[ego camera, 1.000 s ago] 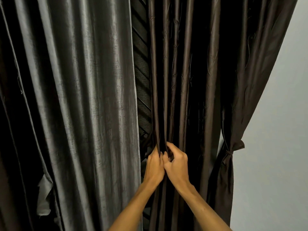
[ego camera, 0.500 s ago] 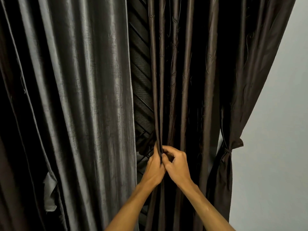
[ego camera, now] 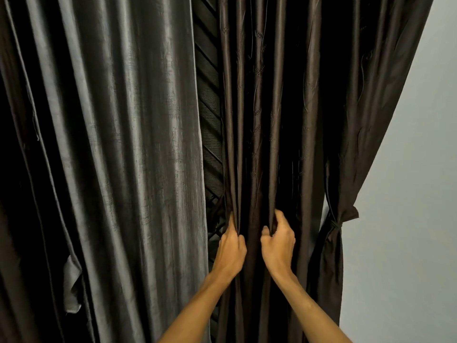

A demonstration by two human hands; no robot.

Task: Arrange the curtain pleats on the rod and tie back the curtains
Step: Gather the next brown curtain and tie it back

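Note:
A dark brown patterned curtain (ego camera: pixel 306 115) hangs in vertical pleats on the right half of the view. My left hand (ego camera: pixel 231 248) pinches the pleat at its left edge. My right hand (ego camera: pixel 279 240) grips another pleat a little to the right, thumb and fingers closed on the fold. A fabric tie-back (ego camera: pixel 340 220) gathers the curtain's right part into a knot near the wall. A grey shiny curtain (ego camera: pixel 118 149) hangs loose on the left. The rod is out of view above.
Between the two curtains a narrow gap shows dark slatted louvres (ego camera: pixel 209 120). A plain pale wall (ego camera: pixel 408 194) fills the right side. A torn flap of grey cloth (ego camera: pixel 71 288) hangs at the lower left.
My hands, which were together on one fold, have moved apart. The right hand has shifted right to a neighbouring pleat, spreading the cloth between them.

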